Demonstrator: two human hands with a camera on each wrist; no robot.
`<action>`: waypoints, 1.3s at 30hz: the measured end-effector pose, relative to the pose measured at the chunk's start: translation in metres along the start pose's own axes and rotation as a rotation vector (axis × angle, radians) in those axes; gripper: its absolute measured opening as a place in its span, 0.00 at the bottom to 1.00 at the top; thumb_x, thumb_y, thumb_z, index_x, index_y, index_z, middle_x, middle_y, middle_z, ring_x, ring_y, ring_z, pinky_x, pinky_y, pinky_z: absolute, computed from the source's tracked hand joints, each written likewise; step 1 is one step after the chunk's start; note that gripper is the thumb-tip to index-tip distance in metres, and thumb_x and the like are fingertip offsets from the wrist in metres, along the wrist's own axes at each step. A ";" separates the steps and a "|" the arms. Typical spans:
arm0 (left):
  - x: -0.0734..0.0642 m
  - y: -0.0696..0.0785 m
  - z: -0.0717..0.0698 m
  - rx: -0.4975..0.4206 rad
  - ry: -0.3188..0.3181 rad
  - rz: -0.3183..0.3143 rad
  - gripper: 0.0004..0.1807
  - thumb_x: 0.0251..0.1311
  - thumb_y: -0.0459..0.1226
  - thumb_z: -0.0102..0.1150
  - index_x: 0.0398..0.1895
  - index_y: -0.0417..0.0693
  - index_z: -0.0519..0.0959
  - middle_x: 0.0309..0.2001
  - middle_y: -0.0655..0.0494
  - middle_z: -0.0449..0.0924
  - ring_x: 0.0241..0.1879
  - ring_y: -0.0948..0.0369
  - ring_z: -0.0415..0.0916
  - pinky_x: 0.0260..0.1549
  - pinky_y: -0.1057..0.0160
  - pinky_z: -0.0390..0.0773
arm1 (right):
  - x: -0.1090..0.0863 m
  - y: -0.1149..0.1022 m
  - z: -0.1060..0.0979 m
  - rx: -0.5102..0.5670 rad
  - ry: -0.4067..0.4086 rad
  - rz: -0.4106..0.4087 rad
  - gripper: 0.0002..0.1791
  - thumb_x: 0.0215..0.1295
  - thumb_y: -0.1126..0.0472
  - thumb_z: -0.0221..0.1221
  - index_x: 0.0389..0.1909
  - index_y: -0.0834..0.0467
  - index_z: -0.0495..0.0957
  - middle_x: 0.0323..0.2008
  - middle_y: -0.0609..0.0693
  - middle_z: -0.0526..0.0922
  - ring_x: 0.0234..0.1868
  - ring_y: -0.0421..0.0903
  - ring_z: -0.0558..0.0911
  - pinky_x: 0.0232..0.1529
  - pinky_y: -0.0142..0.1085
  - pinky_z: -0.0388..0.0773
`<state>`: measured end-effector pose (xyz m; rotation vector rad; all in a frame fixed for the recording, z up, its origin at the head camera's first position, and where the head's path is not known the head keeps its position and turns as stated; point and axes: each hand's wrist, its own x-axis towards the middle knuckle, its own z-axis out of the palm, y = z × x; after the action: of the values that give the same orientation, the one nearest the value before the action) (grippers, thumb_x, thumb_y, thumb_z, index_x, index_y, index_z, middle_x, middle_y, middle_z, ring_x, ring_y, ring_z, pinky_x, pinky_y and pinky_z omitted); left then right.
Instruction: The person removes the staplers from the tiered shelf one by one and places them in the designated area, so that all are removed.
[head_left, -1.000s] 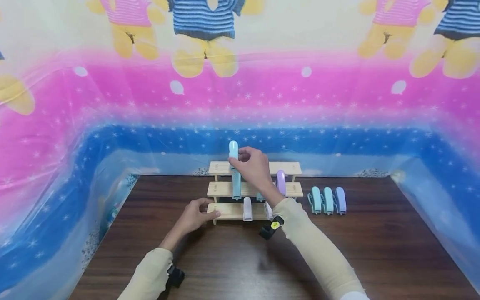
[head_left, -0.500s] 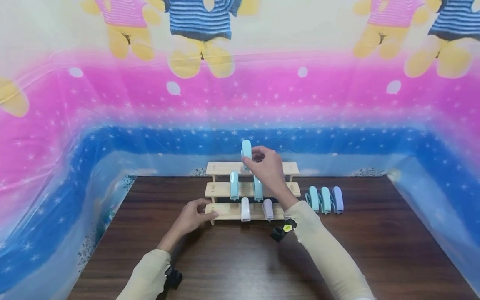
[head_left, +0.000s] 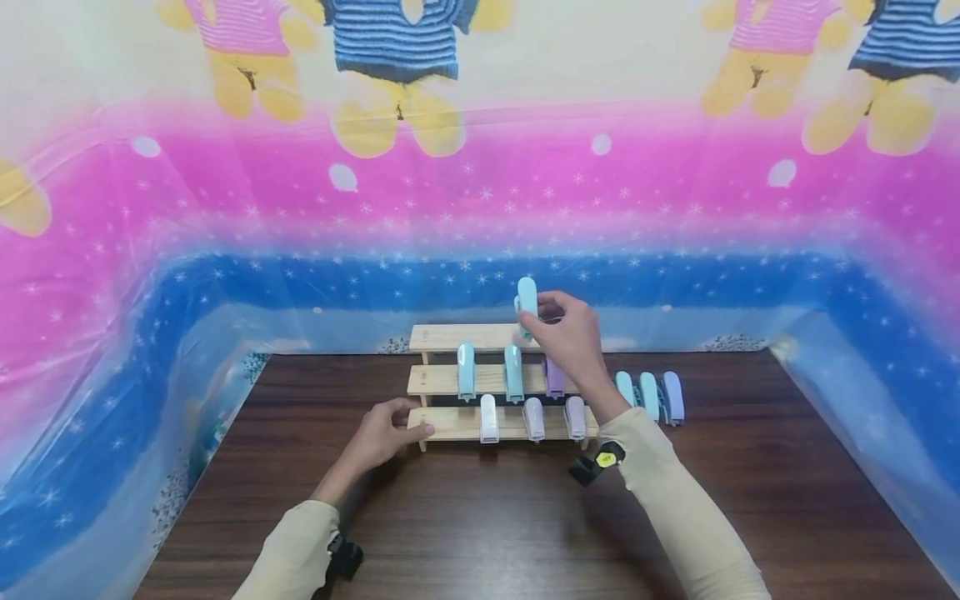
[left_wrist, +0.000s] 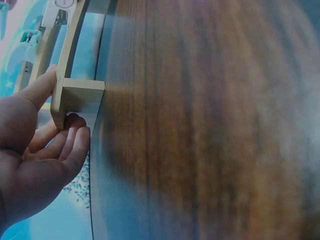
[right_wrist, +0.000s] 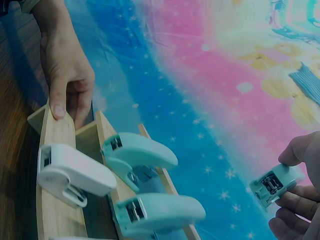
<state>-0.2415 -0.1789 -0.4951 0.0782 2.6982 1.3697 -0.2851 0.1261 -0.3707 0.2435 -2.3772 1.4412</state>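
Observation:
My left hand [head_left: 384, 435] grips the left end of the lowest shelf of a three-tier wooden rack [head_left: 450, 423], thumb on top and fingers beneath. My right hand [head_left: 572, 333] pinches a pale mint single-hole punch [head_left: 527, 304] between thumb and fingers, upright above the top shelf. In the right wrist view, its metal-slotted end faces the camera. On the middle shelf stand two teal hole punches [head_left: 513, 373] and a purple one [head_left: 553, 379], partly behind my right hand. The lowest shelf bears a white hole punch [head_left: 489, 419] and two pale lilac ones [head_left: 534, 419].
Right of the rack, two mint hole punches [head_left: 648, 394] and a lavender one [head_left: 672, 398] stand on the dark wooden table [head_left: 480, 517], partly hidden by my right forearm. A printed cloth [head_left: 480, 208] hangs close behind the rack.
My right hand has carried the mint hole punch rightward along the top shelf. The punches it covered on the lower shelves now show. My left hand keeps its grip on the rack.

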 end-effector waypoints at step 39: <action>-0.001 0.000 0.000 0.008 -0.008 0.027 0.31 0.61 0.47 0.73 0.62 0.38 0.78 0.52 0.43 0.84 0.51 0.49 0.82 0.41 0.54 0.85 | -0.018 0.058 -0.104 -0.175 0.150 0.113 0.27 0.65 0.45 0.67 0.57 0.59 0.83 0.43 0.57 0.86 0.44 0.52 0.86 0.35 0.32 0.80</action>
<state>-0.2403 -0.1789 -0.4952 0.1219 2.7060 1.3624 -0.2657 0.2447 -0.3817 -0.0429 -2.4073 1.2412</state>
